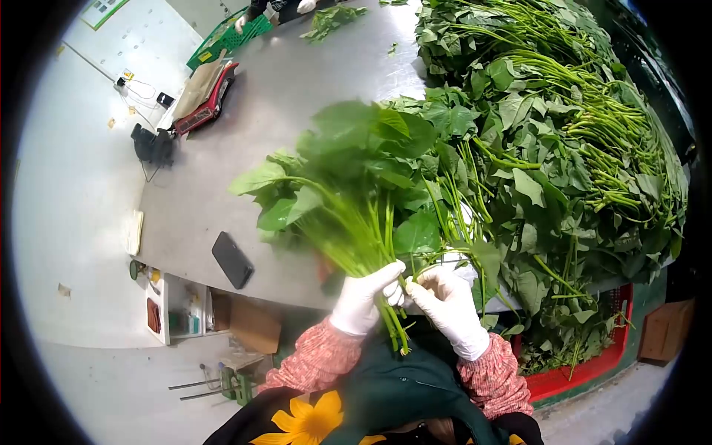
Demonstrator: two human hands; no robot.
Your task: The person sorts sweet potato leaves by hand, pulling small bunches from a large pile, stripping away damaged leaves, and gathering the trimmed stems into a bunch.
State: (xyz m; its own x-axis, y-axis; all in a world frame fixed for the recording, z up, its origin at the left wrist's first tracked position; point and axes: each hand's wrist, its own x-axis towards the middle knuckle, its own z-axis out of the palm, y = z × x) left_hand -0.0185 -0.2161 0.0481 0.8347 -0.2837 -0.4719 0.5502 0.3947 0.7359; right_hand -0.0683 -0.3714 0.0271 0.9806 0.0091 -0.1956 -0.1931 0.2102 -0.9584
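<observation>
My left hand (360, 302), in a white glove, is closed around the stems of a bunch of leafy greens (337, 222). The leaves point away from me and are partly blurred; cut stem ends stick out below the fist. Close beside it my right hand (451, 310), also gloved, is pinched at the fingertips on a thin leafy stem. Just beyond the right hand, loose stems lie over something white, mostly covered. A large heap of the same greens (534, 148) covers the right side of the metal table (274, 81).
A dark phone (232, 259) lies near the table's left edge. Farther back are a red device (208, 107) and a green crate (230, 37). Another person's gloved hand (306, 6) shows at the top. A red crate (593, 367) holding greens stands below the table at right.
</observation>
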